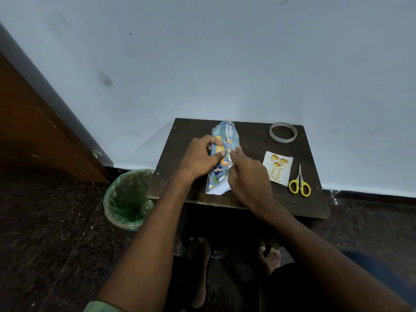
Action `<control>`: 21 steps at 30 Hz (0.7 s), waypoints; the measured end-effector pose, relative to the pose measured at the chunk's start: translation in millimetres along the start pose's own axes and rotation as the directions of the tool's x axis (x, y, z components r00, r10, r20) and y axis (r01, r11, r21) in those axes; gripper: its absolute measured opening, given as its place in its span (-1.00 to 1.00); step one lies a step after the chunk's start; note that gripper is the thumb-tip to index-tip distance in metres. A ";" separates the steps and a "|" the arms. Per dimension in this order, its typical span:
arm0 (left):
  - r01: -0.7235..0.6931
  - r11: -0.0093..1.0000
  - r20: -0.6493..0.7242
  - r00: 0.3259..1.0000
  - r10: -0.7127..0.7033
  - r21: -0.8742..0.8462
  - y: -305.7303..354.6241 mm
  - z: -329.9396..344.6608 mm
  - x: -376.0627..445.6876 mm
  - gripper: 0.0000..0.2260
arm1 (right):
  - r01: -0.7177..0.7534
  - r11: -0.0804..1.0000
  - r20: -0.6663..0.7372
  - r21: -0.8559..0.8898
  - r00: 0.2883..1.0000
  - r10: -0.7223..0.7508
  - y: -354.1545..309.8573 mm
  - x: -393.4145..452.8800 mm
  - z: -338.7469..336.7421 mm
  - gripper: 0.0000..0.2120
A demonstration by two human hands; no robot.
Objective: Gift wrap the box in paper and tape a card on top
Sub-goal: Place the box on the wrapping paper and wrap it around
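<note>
Blue animal-print paper (221,158) around the box, desk (252,199) centre; left hand (199,157) and right hand (247,176) pinch the seam. Tape roll (283,132) at 2 o'clock needed next.

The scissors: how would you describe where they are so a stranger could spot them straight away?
Look at the small dark wooden table against the pale wall. Along its right side lie a tape roll at the back, then a birthday card, and nearest the front right corner the scissors. They alone have bright yellow loop handles, blades pointing toward the wall.
</note>
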State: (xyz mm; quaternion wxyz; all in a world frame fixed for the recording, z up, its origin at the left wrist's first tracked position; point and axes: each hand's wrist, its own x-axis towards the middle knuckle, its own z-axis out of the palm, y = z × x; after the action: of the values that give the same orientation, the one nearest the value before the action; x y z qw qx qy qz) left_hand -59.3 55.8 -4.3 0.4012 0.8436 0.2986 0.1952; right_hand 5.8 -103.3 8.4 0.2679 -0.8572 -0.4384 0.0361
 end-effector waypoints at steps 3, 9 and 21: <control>0.002 1.000 -0.008 1.000 -0.002 0.020 1.6 -0.8 -3.1 -0.90 | -0.032 0.998 -0.026 0.052 0.999 0.033 -4.9 -0.3 -0.2 -0.53; -0.027 0.999 0.058 0.998 0.024 0.038 0.8 -1.3 -1.8 -0.79 | -0.035 0.993 0.000 0.114 0.999 0.035 -9.9 -3.9 9.1 -0.54; 0.251 0.905 0.112 0.968 -0.226 -0.343 3.9 -5.5 -9.3 -0.75 | -0.012 1.000 0.090 0.023 0.996 0.010 -15.0 -14.2 21.4 -0.42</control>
State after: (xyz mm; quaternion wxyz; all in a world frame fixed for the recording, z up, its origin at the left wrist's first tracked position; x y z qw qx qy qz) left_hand -68.0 50.8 1.2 0.5777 0.7208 0.3451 0.1659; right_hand -20.2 -98.0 -4.9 0.2580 -0.8538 -0.4448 0.0813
